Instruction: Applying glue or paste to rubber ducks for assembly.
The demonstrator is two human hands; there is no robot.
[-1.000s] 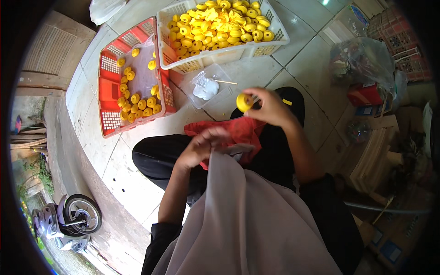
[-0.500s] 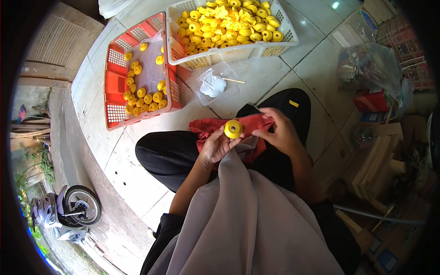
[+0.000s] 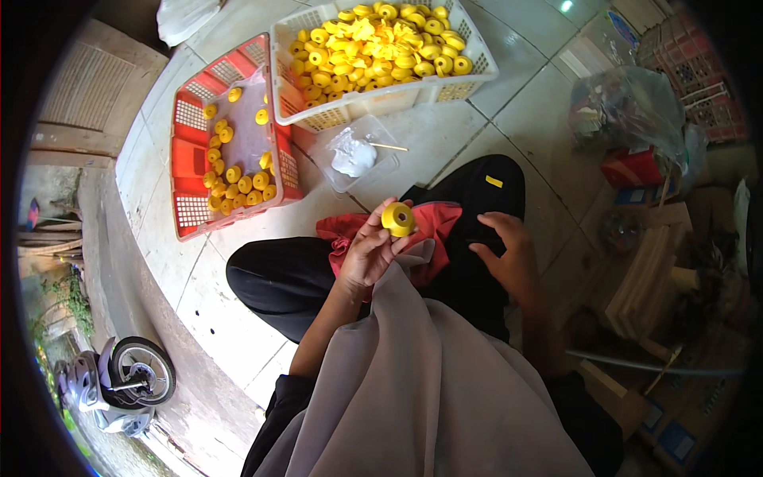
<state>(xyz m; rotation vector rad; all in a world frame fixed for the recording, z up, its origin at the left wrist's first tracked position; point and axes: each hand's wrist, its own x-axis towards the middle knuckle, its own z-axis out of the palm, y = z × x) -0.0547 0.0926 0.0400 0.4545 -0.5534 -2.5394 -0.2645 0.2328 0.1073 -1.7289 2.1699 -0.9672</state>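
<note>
Yellow round piece (image 3: 397,219): sat in the left hand above the lap, its dark central hole facing up; the underside was covered by the fingers.
Left hand (image 3: 368,256): closed around the piece by thumb and fingers; some fingertips were hidden behind it.
Right hand (image 3: 510,253): fingers and thumb parted, nothing visible in its grasp, near the right thigh; palm turned from view.
Red cloth (image 3: 439,226): crumpled across the lap, partly covered by the left hand and the grey garment (image 3: 405,366).
Yellow strip (image 3: 493,181): lay on the right knee.
Clear tub (image 3: 387,164): on the tiles, with white matter and a stick (image 3: 389,147); the matter's make-up was unclear.
Red crate (image 3: 187,155): scattered yellow pieces; right side partly hidden by the pale crate.
Pale crate (image 3: 381,105): heaped with yellow pieces; top edge cut off.
</note>
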